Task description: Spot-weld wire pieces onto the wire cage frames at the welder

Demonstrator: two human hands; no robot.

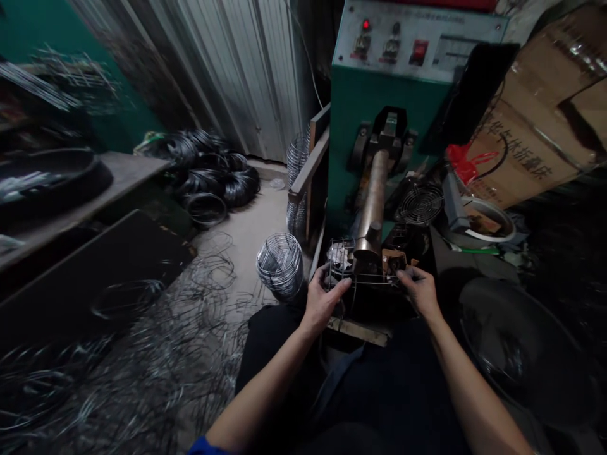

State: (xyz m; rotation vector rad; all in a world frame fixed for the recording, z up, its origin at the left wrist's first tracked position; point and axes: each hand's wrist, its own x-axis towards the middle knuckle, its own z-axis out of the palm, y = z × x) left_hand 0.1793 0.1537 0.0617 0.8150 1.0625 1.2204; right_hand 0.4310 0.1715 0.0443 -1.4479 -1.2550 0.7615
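Left hand [327, 296] pinches wire frame [374, 282] at its 9 o'clock end, right hand [418, 287] at 3. Green machine's [384, 88] metal cylinder [374, 202] sits at 12. Red lamp [366, 24] lit: if it cycles, hands could get nipped. Uneven grip could skew or snag the frame.

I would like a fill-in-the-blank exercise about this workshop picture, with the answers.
1. The wire piece is gripped by the left hand and the ____ hand.
2. The machine has a front painted ____.
3. The lit lamp on its panel glows ____.
4. In the picture, the wire stack stands to the ____ of the machine.

Missing words: right; green; red; left.
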